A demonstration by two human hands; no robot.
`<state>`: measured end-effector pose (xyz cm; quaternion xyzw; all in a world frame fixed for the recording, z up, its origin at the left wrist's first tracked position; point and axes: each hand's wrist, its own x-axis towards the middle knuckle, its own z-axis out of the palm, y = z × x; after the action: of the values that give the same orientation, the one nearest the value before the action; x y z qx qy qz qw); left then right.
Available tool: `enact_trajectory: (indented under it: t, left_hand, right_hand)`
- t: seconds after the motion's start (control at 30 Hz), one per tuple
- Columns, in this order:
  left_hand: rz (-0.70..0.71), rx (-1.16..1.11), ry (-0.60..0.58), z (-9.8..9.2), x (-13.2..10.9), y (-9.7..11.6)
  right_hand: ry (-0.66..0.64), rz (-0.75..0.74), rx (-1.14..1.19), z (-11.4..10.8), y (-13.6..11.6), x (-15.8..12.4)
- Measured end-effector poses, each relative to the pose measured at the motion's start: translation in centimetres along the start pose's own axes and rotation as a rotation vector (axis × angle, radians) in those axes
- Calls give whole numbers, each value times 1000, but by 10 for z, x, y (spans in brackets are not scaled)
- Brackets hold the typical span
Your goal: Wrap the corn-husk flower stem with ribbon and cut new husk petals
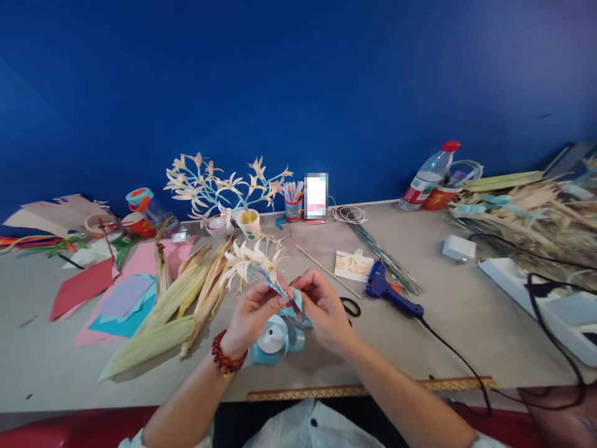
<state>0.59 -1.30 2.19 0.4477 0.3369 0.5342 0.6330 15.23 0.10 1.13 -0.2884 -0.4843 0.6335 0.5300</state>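
Between the thumb and fingers of my left hand (256, 314) is a bunch of cream corn-husk flowers (249, 261), its blue-wrapped stems pointing down to the right. My right hand (324, 311) pinches a strip of light blue ribbon (297, 298) against the lower end of those stems. Both hands meet there, fingertips close together. Just below them on the table lies a roll of the light blue ribbon (270, 339) with a white core. Black-handled scissors (351, 306) lie beside my right hand, partly hidden by it.
Corn husks (175, 311) and coloured paper (124, 298) lie to the left. Finished husk flowers stand in a paper cup (249, 224) at the back. A blue glue gun (392, 292), metal wires (387, 258) and a power strip (536, 305) with cables lie to the right.
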Motion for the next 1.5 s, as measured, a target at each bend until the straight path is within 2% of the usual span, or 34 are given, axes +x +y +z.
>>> enact_trajectory:
  t: [0.23,0.4,0.57,0.63,0.77,1.07,1.17,1.37,1.43,1.5]
  left_hand:
    - [119,137,117,4,2,-4]
    - [160,97,251,10,2,-13]
    - [227,192,321,16,-2,-16]
    - [241,227,344,17,-4,-15]
    - [223,238,347,18,-4,-14]
    - [170,280,141,5,-2,2]
    - [156,286,90,2,0,5]
    - [182,469,-14,-4,3,6]
    - [189,520,3,-4,3,6]
    - [186,568,50,-3,4,5]
  right_hand:
    - [69,-247,-237,-2,2,-3]
    - [132,-451,-489,-5,9,-5]
    - [123,-658,-715,-5,13,-8]
    - [126,-684,-748,-5,13,-8]
    - [105,-576,-590,-6,14,-6]
    - [-64,-121,-16,-9,-2,4]
    - [-114,-26,132,-9,-5,7]
    - [-111,11,135,-8,-5,8]
    - [-69,-56,25,-8,-3,5]
    - [-4,-184,-149,-8,1,3]
